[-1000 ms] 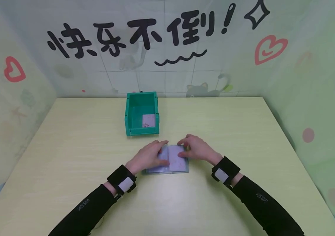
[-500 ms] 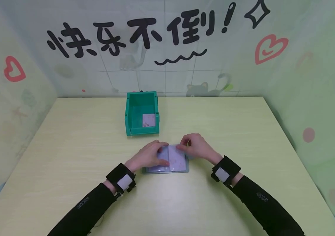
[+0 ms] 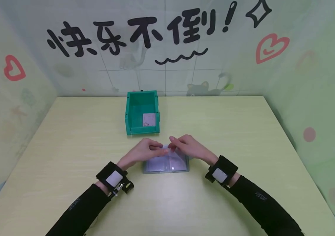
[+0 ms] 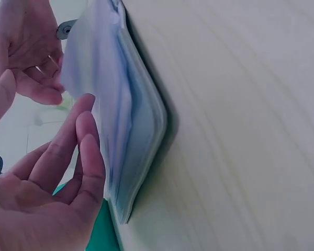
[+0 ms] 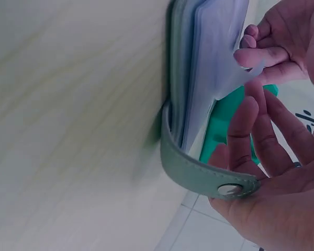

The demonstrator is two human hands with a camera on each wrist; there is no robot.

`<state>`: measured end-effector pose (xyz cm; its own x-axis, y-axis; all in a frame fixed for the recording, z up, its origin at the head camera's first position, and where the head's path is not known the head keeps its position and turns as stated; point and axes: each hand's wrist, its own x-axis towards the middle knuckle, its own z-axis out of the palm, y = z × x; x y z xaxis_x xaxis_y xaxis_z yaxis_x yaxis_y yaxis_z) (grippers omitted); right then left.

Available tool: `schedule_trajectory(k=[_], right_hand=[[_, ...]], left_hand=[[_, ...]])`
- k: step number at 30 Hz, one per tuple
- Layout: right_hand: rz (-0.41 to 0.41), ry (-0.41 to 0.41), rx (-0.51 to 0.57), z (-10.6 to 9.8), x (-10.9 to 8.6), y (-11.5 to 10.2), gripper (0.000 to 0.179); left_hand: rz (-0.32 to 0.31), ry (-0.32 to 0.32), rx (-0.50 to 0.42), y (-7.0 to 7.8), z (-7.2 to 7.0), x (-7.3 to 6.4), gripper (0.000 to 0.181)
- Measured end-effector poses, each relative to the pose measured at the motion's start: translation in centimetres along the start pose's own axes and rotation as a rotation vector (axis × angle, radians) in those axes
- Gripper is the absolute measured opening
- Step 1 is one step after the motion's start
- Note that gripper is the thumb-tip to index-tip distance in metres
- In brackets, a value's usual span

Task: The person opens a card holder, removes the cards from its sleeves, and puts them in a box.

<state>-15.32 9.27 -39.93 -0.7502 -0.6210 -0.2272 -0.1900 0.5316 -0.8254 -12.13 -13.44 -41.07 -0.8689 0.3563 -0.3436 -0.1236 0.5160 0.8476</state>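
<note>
A small card album with clear pale-lilac sleeves lies open on the table. One sleeve page stands lifted and bent between the hands. My right hand is over the album's far right part, its fingertips touching the raised page's edge, with the thumb apart in the right wrist view. My left hand hovers at the album's left side, fingers loosely bent and beside the page; it grips nothing. A green strap with a metal snap sticks out from the album below my right hand.
A teal bin stands behind the album, near the table's back edge. Inside it lies a small pink card. A printed backdrop rises behind the wooden table.
My right hand has moved left from the album's right page, and a page now stands raised. My left hand has let go of the left page and drawn slightly back to the left.
</note>
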Motion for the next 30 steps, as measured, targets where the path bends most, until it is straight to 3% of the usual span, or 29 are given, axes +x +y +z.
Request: schedule_trajectory(k=[3, 6, 11, 17, 21, 24, 30], right_hand=[[-0.025, 0.015, -0.005, 0.2, 0.2, -0.2, 0.048], [-0.034, 0.075, -0.032, 0.1, 0.2, -0.2, 0.042], [0.023, 0.154, -0.05, -0.5, 0.1, 0.5, 0.036], [0.126, 0.096, 0.145, -0.6, 0.1, 1.0, 0.047], [0.174, 0.023, 0.217, -0.6, 0.1, 0.9, 0.058], [0.169, -0.037, 0.266, -0.5, 0.1, 0.6, 0.064], [0.116, -0.078, 0.322, 0.1, 0.3, -0.2, 0.065]], left_hand=[[-0.039, 0.003, -0.058, 0.1, 0.0, -0.1, 0.052], [-0.036, 0.0, -0.088, 0.0, 0.0, 0.0, 0.046], [-0.03, 0.011, -0.071, -0.1, 0.0, 0.0, 0.043], [-0.023, 0.005, -0.066, -0.4, -0.2, 0.2, 0.035], [-0.011, 0.001, -0.077, -0.5, -0.2, 0.1, 0.038], [-0.001, -0.004, -0.086, -0.5, -0.2, 0.0, 0.044], [0.001, 0.012, -0.07, -0.3, -0.6, -0.4, 0.045]])
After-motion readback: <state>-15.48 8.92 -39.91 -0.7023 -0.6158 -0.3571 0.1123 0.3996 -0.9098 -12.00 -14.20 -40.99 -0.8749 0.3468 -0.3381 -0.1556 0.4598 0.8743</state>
